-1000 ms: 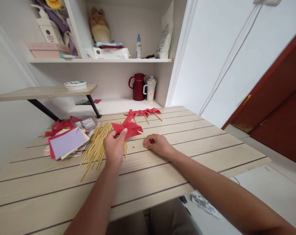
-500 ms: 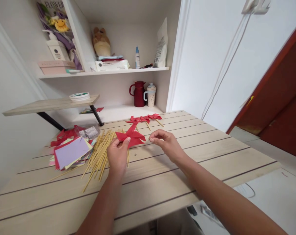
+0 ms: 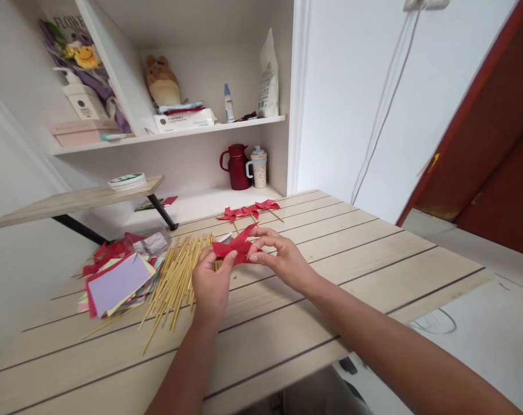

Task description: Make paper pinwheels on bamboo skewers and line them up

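- Head view: left hand (image 3: 212, 285) pinches red pinwheel (image 3: 235, 248) at its near edge, above the table (image 3: 330, 271).
- Right hand (image 3: 283, 259) closed on the pinwheel's right side, fingertips at its centre.
- Sticks (image 3: 177, 276) lie just left; paper stack (image 3: 118, 279) beyond them.
- Finished pinwheels (image 3: 248, 211) farther back.

Red paper pinwheel (image 3: 237, 248): folded from one sheet of red paper, with pointed blades spreading from a pinched middle. Held just above the wooden table, over the near end of the loose sticks, roughly flat and tilted a little toward the viewer. Pinched at its lower left edge and at its right side.
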`<control>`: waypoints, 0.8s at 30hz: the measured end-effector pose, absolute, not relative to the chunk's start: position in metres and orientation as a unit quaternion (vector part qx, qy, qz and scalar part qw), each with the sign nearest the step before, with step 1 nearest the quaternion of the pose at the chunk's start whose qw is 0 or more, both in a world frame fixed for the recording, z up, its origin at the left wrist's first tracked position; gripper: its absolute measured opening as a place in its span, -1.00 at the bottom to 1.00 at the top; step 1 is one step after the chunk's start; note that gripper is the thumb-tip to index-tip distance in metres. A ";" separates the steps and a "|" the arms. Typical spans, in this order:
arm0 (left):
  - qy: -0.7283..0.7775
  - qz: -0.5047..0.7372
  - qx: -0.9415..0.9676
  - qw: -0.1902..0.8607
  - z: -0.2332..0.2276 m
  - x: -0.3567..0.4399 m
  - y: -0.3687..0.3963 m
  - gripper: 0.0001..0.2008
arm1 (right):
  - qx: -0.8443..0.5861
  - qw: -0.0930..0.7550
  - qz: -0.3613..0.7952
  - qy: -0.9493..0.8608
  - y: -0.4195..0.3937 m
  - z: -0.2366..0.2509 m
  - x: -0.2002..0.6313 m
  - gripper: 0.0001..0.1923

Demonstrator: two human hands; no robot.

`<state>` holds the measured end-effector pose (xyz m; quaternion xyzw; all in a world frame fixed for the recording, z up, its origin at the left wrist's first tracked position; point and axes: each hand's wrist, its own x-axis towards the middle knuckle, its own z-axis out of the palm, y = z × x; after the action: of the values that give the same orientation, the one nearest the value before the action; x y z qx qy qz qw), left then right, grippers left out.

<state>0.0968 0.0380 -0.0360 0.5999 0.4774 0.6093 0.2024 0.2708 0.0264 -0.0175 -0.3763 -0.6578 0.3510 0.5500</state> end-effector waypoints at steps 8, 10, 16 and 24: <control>0.460 0.612 0.613 0.195 -0.028 0.103 0.030 -0.89 | -0.387 0.535 0.343 -0.668 0.026 -0.018 0.270 -0.92; 0.458 0.615 0.611 0.196 -0.027 0.103 0.029 -0.90 | -0.391 0.532 0.335 -0.673 0.026 -0.018 0.270 -0.92; 0.453 0.612 0.623 0.177 -0.028 0.104 0.028 -0.87 | -0.389 0.543 0.283 -0.688 0.023 -0.018 0.268 -0.93; 0.445 0.620 0.626 0.164 -0.032 0.105 0.030 -0.88 | -0.384 0.559 0.213 -0.703 0.022 -0.017 0.265 -0.89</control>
<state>0.1050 0.0297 -0.0318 0.6256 0.4448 0.6195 0.1641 0.2651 0.0225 -0.0174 -0.3843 -0.7032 0.2129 0.5591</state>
